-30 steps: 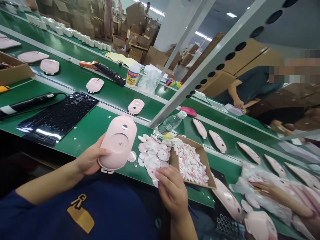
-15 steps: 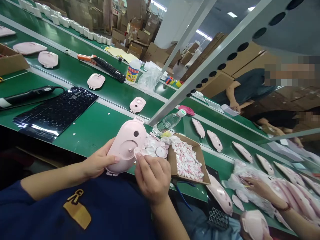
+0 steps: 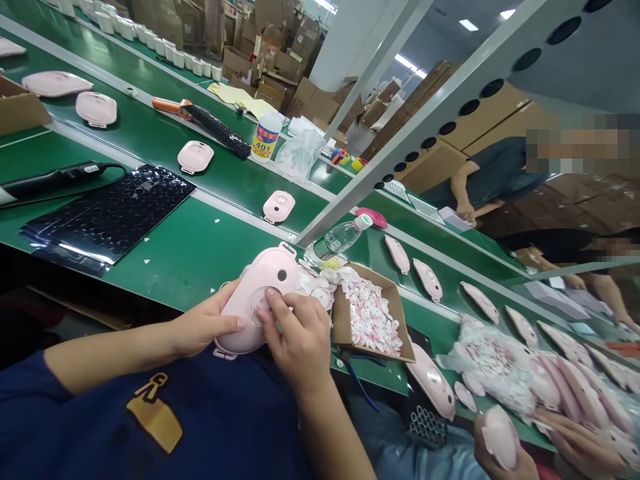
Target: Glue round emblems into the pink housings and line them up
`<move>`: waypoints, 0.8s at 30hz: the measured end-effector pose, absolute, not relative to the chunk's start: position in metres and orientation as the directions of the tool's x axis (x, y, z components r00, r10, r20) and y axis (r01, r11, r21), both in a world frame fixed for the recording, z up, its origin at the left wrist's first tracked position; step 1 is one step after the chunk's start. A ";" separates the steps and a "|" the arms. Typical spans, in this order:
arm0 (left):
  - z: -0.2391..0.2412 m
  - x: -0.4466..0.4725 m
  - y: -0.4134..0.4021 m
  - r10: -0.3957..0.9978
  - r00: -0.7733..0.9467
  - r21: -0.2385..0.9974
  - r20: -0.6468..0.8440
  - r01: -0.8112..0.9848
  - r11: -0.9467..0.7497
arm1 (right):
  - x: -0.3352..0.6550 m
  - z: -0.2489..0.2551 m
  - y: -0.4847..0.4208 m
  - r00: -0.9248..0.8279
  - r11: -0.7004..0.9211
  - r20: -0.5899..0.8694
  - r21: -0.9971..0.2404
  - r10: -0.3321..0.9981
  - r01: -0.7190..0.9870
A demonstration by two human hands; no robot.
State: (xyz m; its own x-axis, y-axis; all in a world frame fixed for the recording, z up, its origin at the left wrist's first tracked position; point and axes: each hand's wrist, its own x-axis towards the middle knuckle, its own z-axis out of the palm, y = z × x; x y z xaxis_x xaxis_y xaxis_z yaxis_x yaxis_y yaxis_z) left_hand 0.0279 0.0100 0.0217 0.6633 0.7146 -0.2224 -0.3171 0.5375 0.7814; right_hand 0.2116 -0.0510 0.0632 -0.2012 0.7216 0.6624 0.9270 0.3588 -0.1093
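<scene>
My left hand [image 3: 207, 325] grips a pink oval plastic shell [image 3: 260, 287] from its left side, just above the near edge of the green bench [image 3: 190, 247]. My right hand [image 3: 295, 337] lies over the shell's middle, its fingertips pressed onto the round recess; whatever sits under them is hidden. Just right of the shell lies a heap of round white-pink stickers [image 3: 320, 283]. Beside it stands an open cardboard box [image 3: 343, 320] full of small pink-white pieces.
A water bottle [image 3: 337, 240] lies behind the box by a slanted grey frame post [image 3: 400, 140]. A black sheet [image 3: 107, 213] and a black tool [image 3: 55, 179] lie left. Pink shells ride the conveyor [image 3: 150, 143]. A co-worker's hands [image 3: 575, 440] handle pink shells at right.
My right hand came up from the sticker heap to the shell and now presses on its recess. My left hand tilted the shell and brought it lower and closer.
</scene>
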 end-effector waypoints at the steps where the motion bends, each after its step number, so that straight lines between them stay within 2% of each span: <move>1: 0.022 0.028 0.009 0.712 0.666 0.780 -0.222 -0.317 0.539 | 0.208 0.059 -0.052 -0.159 0.327 0.678 -0.125 0.718 0.937; 7: 0.025 0.032 0.006 0.692 0.701 0.788 -0.173 -0.322 0.524 | 0.194 0.044 -0.052 -0.036 0.280 0.799 -0.168 0.600 0.945; 13: 0.026 0.029 0.005 0.699 0.692 0.773 -0.179 -0.341 0.535 | 0.200 0.051 -0.060 -0.081 0.319 0.705 -0.213 0.704 0.923; 16: 0.025 0.028 0.005 0.682 0.710 0.767 -0.173 -0.337 0.546 | 0.201 0.050 -0.066 -0.051 0.303 0.666 -0.269 0.744 0.914; 20: 0.024 0.030 0.004 0.661 0.734 0.774 -0.154 -0.327 0.543 | 0.199 0.044 -0.066 0.054 0.274 0.674 -0.371 0.737 0.887; 24: 0.026 0.031 0.005 0.676 0.720 0.773 -0.159 -0.335 0.539 | 0.199 0.041 -0.067 0.090 0.273 0.685 -0.403 0.723 0.874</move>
